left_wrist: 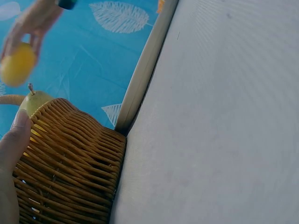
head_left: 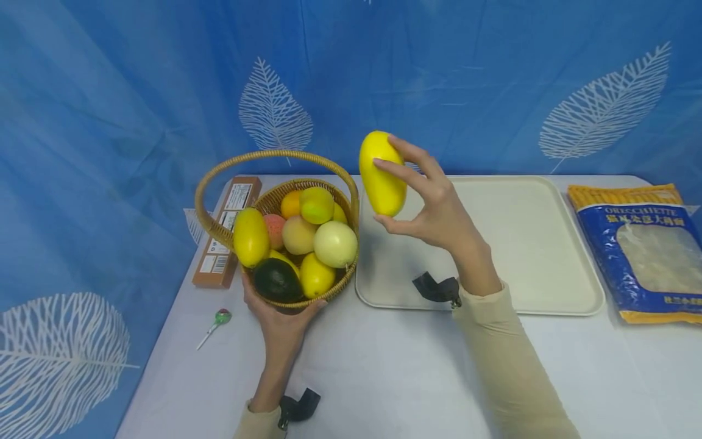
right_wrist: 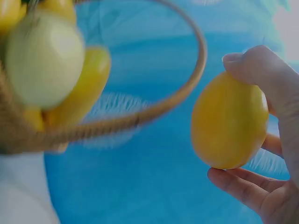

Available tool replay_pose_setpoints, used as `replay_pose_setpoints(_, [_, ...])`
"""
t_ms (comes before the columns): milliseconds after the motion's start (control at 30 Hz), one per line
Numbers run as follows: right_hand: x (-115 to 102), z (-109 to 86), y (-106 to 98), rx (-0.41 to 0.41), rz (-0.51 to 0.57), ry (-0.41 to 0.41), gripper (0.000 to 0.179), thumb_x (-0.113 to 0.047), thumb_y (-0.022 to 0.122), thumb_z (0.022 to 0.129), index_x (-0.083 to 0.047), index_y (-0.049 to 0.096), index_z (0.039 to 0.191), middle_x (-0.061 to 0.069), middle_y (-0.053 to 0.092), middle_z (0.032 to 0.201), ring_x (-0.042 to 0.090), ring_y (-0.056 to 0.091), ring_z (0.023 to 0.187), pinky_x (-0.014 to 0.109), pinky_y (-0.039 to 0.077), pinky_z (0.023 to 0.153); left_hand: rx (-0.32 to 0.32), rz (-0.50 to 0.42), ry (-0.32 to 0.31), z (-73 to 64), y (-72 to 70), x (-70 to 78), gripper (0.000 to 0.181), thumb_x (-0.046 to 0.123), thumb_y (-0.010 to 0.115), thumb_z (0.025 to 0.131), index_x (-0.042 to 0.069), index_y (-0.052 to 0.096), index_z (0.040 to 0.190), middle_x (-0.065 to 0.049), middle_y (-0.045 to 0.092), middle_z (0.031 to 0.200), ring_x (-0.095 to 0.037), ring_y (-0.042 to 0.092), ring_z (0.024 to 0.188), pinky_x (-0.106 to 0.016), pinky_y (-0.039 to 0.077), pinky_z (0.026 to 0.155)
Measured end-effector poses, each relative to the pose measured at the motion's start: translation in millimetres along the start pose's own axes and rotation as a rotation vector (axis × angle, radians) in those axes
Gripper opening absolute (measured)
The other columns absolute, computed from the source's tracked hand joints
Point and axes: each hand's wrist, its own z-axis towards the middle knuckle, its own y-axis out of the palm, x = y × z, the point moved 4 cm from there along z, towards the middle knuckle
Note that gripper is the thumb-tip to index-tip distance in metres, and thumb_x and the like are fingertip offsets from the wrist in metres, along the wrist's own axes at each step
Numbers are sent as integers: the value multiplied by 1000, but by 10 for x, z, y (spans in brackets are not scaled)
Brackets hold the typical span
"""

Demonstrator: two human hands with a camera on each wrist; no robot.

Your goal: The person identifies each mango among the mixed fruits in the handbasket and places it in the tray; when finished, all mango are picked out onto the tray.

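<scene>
My right hand point(head_left: 446, 210) holds a yellow mango point(head_left: 381, 180) in the air between thumb and fingertips, over the left end of the tray and right of the basket handle. The mango point(right_wrist: 230, 121) stands nearly upright, its smooth skin facing the right wrist camera. My left hand point(head_left: 281, 329) grips the near side of a wicker basket point(left_wrist: 70, 158), the thumb along its rim. Inside the basket lie several fruits: a dark green avocado point(head_left: 277, 281), another yellow mango point(head_left: 251, 238), a pale round fruit point(head_left: 336, 244), a peach-coloured one point(head_left: 298, 235) and a lemon point(head_left: 317, 275).
A cream tray point(head_left: 526, 244) lies right of the basket. Beyond it is a blue and yellow pasta bag point(head_left: 609, 268). Left of the basket are a long brown box point(head_left: 239, 194), partly covered by the basket, and a lollipop point(head_left: 222, 316). A blue curtain point(head_left: 439, 73) hangs behind.
</scene>
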Motion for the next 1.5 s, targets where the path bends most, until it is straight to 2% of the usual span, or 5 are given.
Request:
replay_pose_setpoints(200, [453,-179,101,-60,6,191,72,-13,88,68,-10,58,134,12,37,154,31,43,134,48,50,98,2,-9,1,2,5,-11,138,17,94,60,30,-4,157,9,2,160,-16,14,147,-52,11,122])
replay_pose_setpoints(400, [831,-396,335,-207,42,419,69,-17,84,75,-13,56,137,10,33,156,34,38,138,51,51,98,1,-4,-13,9,6,-24,140,14,94,59,29,-5,157,9,2,161,-16,13,147,-51,10,123])
replay_pose_setpoints(533, [990,-512,476,-282,57,511,70,-19,84,75,-13,55,138,10,32,156,34,39,136,46,53,95,-5,-14,-20,7,7,25,140,9,93,60,22,-6,157,3,1,161,-19,11,147,-52,8,123])
replay_pose_setpoints(800, [1093,-615,612,-357,-2,540,70,-21,84,74,-14,56,137,11,33,156,39,37,134,53,39,109,-22,-32,-10,-14,4,337,134,8,90,64,11,-6,157,-5,1,161,-23,11,147,-53,8,122])
replay_pose_setpoints(1500, [1095,-685,701,-499,-88,557,74,-32,81,79,-20,49,144,7,21,163,42,30,137,61,34,110,-22,-41,44,7,-2,367,134,7,91,62,6,-4,156,-10,0,162,-23,10,148,-54,6,122])
